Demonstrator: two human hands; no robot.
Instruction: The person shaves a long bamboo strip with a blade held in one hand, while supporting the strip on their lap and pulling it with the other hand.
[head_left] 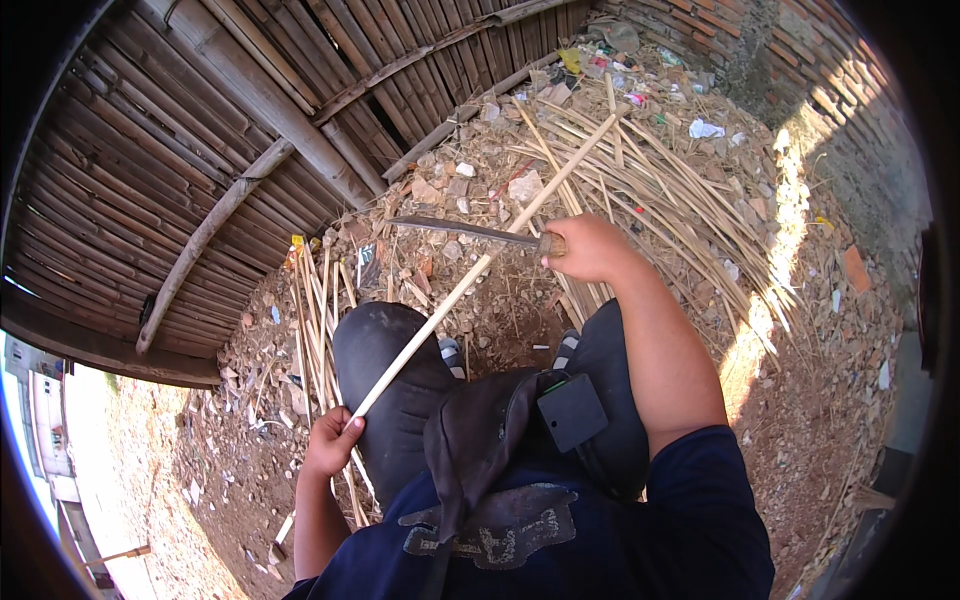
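Pale strip [430, 328] slants over the person's left knee [378, 345] — its near end in the left hand [330, 442], its far end up by a loose pile of thin strips [680, 215] on the littered ground [470, 335]. The left hand's grip is closed around that near end. The right hand's grip [590, 248] is wrapped around the handle of a long knife [460, 229], whose blade points left and crosses the strip — whether it bites in, one cannot tell. More upright sticks [312, 330] stand beside the left knee.
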